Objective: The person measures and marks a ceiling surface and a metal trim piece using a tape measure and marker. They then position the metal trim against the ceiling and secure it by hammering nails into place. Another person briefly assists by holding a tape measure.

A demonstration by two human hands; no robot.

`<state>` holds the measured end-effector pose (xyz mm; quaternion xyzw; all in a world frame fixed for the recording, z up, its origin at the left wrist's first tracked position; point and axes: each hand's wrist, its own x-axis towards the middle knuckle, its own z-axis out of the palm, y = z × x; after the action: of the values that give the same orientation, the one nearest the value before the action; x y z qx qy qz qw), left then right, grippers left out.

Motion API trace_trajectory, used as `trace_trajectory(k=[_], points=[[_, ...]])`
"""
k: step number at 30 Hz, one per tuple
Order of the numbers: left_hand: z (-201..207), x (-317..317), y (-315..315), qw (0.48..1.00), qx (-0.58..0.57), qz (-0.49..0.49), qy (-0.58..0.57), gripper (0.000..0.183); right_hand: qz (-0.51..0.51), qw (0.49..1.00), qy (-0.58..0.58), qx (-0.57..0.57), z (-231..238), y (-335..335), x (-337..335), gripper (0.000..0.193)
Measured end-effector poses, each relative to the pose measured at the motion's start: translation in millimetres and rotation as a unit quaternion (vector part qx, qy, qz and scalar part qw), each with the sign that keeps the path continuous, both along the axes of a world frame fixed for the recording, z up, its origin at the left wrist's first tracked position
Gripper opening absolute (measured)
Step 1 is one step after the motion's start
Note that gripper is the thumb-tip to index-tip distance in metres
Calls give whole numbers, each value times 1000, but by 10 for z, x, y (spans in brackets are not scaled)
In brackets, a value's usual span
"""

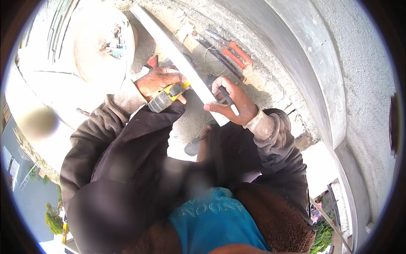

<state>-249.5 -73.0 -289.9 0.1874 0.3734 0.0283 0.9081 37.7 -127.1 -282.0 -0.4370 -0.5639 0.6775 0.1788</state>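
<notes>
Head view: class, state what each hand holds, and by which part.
Left hand holds a yellow-and-grey tape measure by its case. Right hand holds a pencil by its shaft.

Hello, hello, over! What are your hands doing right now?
Left hand grips yellow tape measure on white strip. Right hand holds pencil at strip's edge. Orange-handled pliers lie beyond, clear.

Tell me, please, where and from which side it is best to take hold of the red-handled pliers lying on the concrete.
Probably by the two red handles, near their far end. The pliers lie flat on the concrete ledge, with the handles pointing right and away from the white strip. The metal jaws point toward loose wires, so coming from above on the right side looks clearest.
</notes>
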Motion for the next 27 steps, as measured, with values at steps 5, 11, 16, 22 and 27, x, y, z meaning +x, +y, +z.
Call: trace_trajectory(k=[5, 11, 16, 22, 27], points=[[804, 340, 323, 989, -22, -71, 129, 38, -8, 997, 62, -53, 349, 46, 196, 48], [1493, 647, 464, 965, 114, -125, 201, 31, -54, 990, 103, 80, 578, 81, 301, 45], [2189, 822, 276, 959, 143, -154, 189, 29, -131, 977, 148, 81, 936, -202, 354, 40], [2441, 1104, -326, 936, 182, -242, 180, 23, -178, 982, 42, 50, 1003, -823, 651, 40], [1841, 1355, -1002, 949, 211, -217, 90, 25, -223, 962, -15, 160, 779, -978, 833, 39]])
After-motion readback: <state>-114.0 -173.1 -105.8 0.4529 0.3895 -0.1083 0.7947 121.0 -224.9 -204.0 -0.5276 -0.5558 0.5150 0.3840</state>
